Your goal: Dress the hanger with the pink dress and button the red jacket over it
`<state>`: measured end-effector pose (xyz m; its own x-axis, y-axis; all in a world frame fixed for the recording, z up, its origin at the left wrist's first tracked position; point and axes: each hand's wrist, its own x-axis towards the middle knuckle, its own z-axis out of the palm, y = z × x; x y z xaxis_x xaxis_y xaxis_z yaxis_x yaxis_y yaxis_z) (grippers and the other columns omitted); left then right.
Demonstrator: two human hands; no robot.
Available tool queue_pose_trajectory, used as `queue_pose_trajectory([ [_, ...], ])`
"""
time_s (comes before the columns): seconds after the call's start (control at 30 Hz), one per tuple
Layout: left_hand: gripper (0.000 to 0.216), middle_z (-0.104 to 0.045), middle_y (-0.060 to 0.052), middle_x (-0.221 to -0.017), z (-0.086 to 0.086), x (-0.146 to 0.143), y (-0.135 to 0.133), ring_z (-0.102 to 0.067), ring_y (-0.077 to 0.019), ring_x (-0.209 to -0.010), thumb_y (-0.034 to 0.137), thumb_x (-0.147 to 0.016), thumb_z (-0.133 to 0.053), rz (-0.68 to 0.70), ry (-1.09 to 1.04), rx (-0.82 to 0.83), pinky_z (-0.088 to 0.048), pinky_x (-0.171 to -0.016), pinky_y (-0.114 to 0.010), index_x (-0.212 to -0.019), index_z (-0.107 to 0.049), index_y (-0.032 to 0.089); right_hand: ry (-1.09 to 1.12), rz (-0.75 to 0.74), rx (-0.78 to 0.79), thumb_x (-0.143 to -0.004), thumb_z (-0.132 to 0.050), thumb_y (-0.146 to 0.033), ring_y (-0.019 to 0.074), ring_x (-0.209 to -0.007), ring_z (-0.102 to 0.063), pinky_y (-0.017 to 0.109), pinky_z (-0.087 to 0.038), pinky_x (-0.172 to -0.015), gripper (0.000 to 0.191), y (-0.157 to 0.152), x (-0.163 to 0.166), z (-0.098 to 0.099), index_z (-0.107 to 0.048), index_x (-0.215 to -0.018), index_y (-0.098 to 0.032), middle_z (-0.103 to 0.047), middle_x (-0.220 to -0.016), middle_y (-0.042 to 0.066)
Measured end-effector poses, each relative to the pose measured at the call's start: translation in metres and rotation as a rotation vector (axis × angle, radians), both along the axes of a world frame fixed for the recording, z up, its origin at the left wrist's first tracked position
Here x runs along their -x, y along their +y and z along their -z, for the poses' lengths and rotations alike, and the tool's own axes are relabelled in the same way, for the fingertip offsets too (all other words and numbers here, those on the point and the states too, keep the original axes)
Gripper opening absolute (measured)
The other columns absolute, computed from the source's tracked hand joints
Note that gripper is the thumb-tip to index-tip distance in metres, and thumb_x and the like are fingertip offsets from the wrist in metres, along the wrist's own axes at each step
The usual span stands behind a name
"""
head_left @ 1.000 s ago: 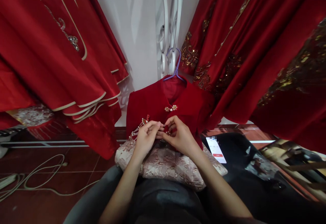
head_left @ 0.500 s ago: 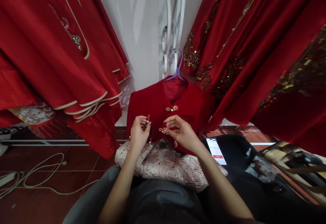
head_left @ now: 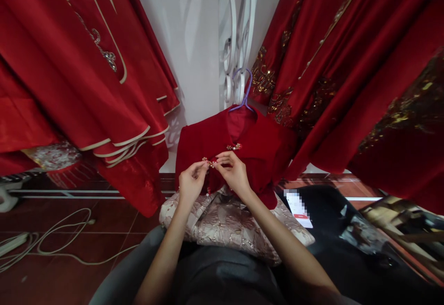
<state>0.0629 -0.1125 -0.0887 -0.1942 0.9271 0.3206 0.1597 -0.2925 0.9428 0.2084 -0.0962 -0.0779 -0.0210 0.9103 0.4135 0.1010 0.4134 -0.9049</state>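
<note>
A red velvet jacket (head_left: 201, 140) hangs in front of me on a purple hanger (head_left: 247, 91). Its upper jewelled frog button (head_left: 234, 146) is fastened below the neckline. Lower down, my left hand (head_left: 191, 182) pinches one jewelled half of the second frog button (head_left: 210, 163). My right hand (head_left: 233, 171) pinches the other half, and the fingertips of both hands nearly meet there. Whether the loop is over the knob cannot be seen, since the fingers cover it. Shiny pink brocade fabric (head_left: 225, 231) lies over my lap beneath the jacket.
Red garments with pale piping (head_left: 132, 110) hang on the left, and sequined red ones (head_left: 333, 87) on the right. A phone (head_left: 298, 210) lies on a black surface (head_left: 329, 245) at my right. A white cable (head_left: 62, 249) is coiled on the tiled floor.
My right hand has moved left, carrying its half of the frog button up to the half in my left hand. The jacket's front edges are drawn closer together.
</note>
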Motion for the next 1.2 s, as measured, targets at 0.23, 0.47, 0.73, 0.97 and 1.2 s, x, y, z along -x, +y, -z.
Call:
queue_pose_trajectory([
  [0.23, 0.033, -0.075, -0.010, -0.095, -0.002, -0.001, 0.002, -0.072, -0.0200, -0.085, 0.034, -0.073, -0.071, 0.014, -0.004, -0.010, -0.058, -0.083, -0.034, -0.097, -0.070, 0.012, -0.081, -0.032, -0.003, -0.078, -0.063, -0.023, 0.0138, -0.078, -0.067, 0.023, -0.056, -0.066, 0.022, 0.000, -0.003, -0.004, -0.061, -0.100, -0.019, -0.067, -0.087, 0.003],
  [0.47, 0.029, -0.075, -0.009, -0.097, 0.001, 0.001, 0.004, -0.072, -0.0196, -0.087, 0.033, -0.078, -0.066, 0.008, 0.090, -0.036, -0.058, -0.084, -0.033, -0.098, -0.071, 0.014, -0.052, 0.035, -0.040, -0.081, -0.062, -0.025, 0.0136, -0.082, -0.066, 0.022, -0.057, -0.065, 0.019, -0.003, 0.000, -0.001, -0.061, -0.099, -0.019, -0.066, -0.089, 0.004],
  [0.73, 0.022, -0.075, -0.007, -0.090, 0.003, 0.007, 0.008, -0.071, -0.0181, -0.078, 0.032, -0.077, -0.065, 0.023, 0.204, -0.012, -0.057, -0.077, -0.031, -0.090, -0.072, 0.015, -0.095, 0.060, -0.082, -0.083, -0.058, -0.023, 0.0136, -0.082, -0.066, 0.024, -0.058, -0.069, 0.012, 0.002, 0.006, 0.001, -0.061, -0.095, -0.019, -0.067, -0.089, 0.004],
  [0.97, 0.026, -0.072, -0.008, -0.094, 0.011, 0.012, 0.009, -0.069, -0.0179, -0.087, 0.030, -0.080, -0.060, 0.033, 0.188, -0.026, -0.055, -0.082, -0.031, -0.101, -0.065, 0.015, -0.135, -0.040, -0.022, -0.085, -0.054, -0.022, 0.0143, -0.089, -0.068, 0.025, -0.058, -0.072, 0.019, -0.002, -0.009, 0.000, -0.063, -0.102, -0.020, -0.070, -0.099, 0.005],
  [1.2, 0.010, -0.072, -0.005, -0.085, 0.030, 0.038, -0.015, -0.069, -0.0172, -0.081, 0.019, -0.077, -0.056, 0.185, 0.420, 0.173, -0.053, -0.078, -0.029, -0.082, -0.065, 0.017, -0.531, -0.168, 0.186, -0.085, -0.057, -0.023, 0.0148, -0.070, -0.067, 0.025, -0.052, -0.065, 0.014, -0.018, -0.065, -0.006, -0.068, -0.090, -0.017, -0.072, -0.078, 0.004],
])
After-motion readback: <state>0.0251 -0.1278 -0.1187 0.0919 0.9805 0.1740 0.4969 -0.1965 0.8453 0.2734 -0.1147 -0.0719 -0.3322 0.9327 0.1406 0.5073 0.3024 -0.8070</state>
